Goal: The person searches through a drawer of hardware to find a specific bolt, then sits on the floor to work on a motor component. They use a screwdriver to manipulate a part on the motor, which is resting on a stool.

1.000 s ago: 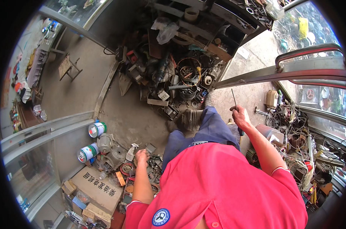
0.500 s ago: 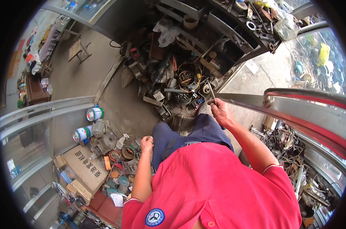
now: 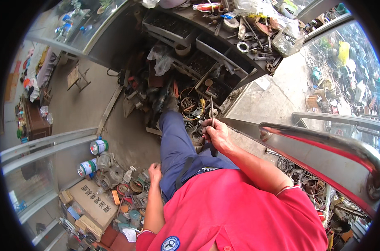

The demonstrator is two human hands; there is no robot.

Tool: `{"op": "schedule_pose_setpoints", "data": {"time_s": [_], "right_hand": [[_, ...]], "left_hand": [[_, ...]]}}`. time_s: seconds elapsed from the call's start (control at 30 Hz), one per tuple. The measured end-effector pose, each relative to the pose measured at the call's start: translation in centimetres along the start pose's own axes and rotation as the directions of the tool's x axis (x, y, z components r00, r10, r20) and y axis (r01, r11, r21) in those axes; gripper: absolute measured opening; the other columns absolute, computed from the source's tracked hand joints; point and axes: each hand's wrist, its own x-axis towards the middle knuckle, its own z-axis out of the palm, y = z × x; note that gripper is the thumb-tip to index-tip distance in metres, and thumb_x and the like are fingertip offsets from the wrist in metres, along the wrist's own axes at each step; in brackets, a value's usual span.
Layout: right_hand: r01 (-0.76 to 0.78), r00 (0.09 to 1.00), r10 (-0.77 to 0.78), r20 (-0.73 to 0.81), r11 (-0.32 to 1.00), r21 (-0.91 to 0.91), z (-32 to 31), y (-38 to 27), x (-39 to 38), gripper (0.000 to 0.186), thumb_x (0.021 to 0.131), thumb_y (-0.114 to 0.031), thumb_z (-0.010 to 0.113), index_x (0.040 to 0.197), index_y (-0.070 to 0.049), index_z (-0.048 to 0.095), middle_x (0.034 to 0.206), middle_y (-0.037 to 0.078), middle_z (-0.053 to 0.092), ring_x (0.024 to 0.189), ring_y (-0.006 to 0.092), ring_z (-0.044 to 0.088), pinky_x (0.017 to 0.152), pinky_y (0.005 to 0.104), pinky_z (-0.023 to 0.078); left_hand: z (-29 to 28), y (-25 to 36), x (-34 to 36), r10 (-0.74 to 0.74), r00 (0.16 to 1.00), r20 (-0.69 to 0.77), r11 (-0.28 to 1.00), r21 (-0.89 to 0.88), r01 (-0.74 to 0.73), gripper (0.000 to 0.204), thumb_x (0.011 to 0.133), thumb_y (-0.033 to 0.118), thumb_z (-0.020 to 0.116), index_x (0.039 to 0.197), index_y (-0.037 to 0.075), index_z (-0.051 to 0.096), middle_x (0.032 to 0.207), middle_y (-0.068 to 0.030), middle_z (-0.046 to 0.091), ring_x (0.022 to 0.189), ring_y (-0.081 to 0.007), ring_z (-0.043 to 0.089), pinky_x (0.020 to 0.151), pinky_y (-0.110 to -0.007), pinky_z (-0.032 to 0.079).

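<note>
My right hand (image 3: 217, 136) is closed around a screwdriver (image 3: 211, 109). Its thin metal shaft points up and away from me, and part of a dark handle sticks out below my fingers. My left hand (image 3: 155, 172) hangs beside my left thigh with its fingers curled in, and nothing shows in it. One of my legs (image 3: 172, 134) reaches forward, its foot among a heap of tools and parts. A round container (image 3: 189, 104) of small metal pieces lies in that heap, below the open drawers.
A workbench (image 3: 257, 69) with open drawers (image 3: 221, 52) and metal parts on top stands ahead. A metal door with a curved handle (image 3: 324, 142) is at right. To the left lie paint cans (image 3: 87, 167), motor parts and a cardboard box (image 3: 93, 203). A folding stool (image 3: 78, 78) stands beyond.
I have moved forward and to the right, with one leg now stretched toward the bench. My right hand, still holding the screwdriver, has come left and nearer my body. My left hand stays low and curled.
</note>
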Motion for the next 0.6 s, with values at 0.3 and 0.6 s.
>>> {"op": "schedule_pose_setpoints", "data": {"time_s": [0.3, 0.6], "right_hand": [[0.108, 0.979, -0.065, -0.191, 0.969, 0.223, -2.2, -3.0, 3.2, 0.017, 0.098, -0.017, 0.052, 0.102, -0.003, 0.061, 0.074, 0.002, 0.060, 0.058, 0.0091, 0.054, 0.052, 0.0239, 0.046], [0.263, 0.904, -0.096, -0.418, 0.893, 0.365, -2.1, -3.1, 6.3, 0.016, 0.099, -0.015, 0.050, 0.108, -0.004, 0.057, 0.072, 0.001, 0.058, 0.058, 0.0087, 0.053, 0.052, 0.0229, 0.045]], "left_hand": [[5.3, 28.7, 9.6, 0.522, 0.831, 0.192, 0.840, -0.283, -0.463, 0.032, 0.090, 0.016, 0.067, 0.114, -0.004, 0.065, 0.102, -0.0106, 0.070, 0.093, -0.0161, 0.064, 0.086, -0.030, 0.050], [11.3, 49.8, 10.6, 0.364, 0.757, 0.543, 0.646, -0.732, 0.214, 0.043, 0.086, 0.039, 0.075, 0.108, 0.008, 0.055, 0.109, -0.0032, 0.059, 0.104, -0.0199, 0.055, 0.098, -0.054, 0.039]]}}
